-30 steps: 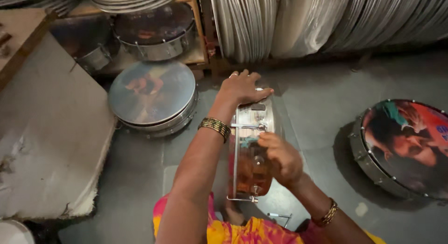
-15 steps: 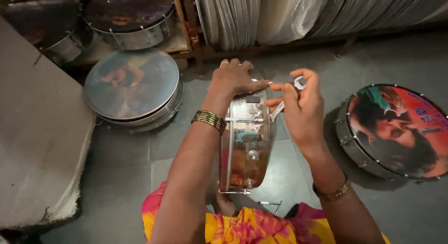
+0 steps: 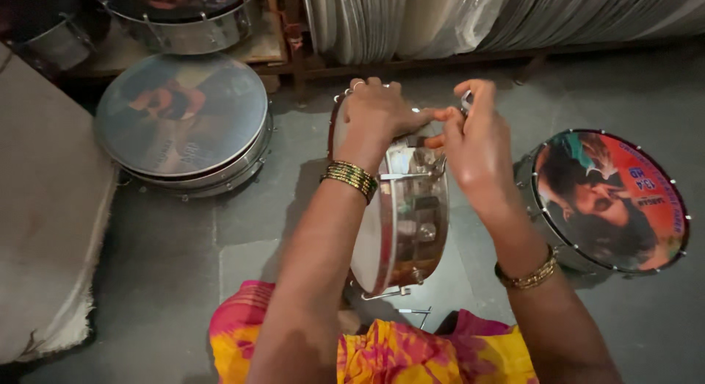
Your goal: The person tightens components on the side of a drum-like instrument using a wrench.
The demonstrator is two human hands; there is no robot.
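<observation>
Currently: metal-shelled drum (image 3: 402, 222), upright on edge on the floor against the knees. Left hand (image 3: 376, 114) clamps its top rim; right hand (image 3: 474, 138) pinches a small fitting (image 3: 465, 101) beside that rim. Advisable: steady the shell, turn with fingertips only.

Small part (image 3: 465, 99) pinched by right hand (image 3: 477, 145): too hidden to identify.

Dim, warm indoor light from above. Soft shadow under the forearms on the grey floor (image 3: 183, 266). Glare streaks on the chrome shell of the upright drum (image 3: 411, 215). Slight blur on the right hand (image 3: 477, 145). Top corners dark, edges bent by wide-angle distortion.
</observation>
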